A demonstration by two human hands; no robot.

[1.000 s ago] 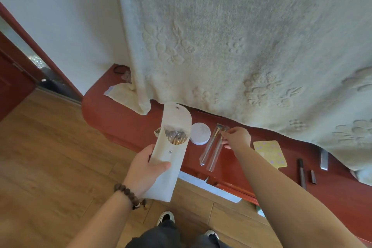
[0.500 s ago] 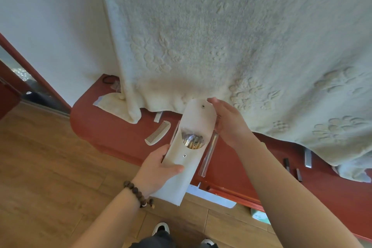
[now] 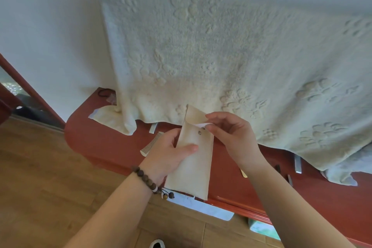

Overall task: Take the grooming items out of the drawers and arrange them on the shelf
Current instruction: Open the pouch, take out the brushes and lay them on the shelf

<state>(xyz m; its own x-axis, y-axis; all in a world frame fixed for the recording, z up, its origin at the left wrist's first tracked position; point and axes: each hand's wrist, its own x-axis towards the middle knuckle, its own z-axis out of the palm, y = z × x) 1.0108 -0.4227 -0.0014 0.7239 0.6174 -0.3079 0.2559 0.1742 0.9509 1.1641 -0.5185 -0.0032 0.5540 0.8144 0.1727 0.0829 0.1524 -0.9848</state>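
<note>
change: pouch point(image 3: 193, 157) flap folded down now, tools hidden | left hand point(image 3: 169, 155) grips pouch, mid frame | right hand point(image 3: 229, 135) pinches flap at snap | next: onto red shelf point(image 3: 100, 137)

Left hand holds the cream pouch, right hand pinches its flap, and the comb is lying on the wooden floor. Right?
Not quite. The head view shows the comb lying on the red shelf, not the floor. The rest holds: left hand holds the cream pouch, right hand pinches its flap.
</note>
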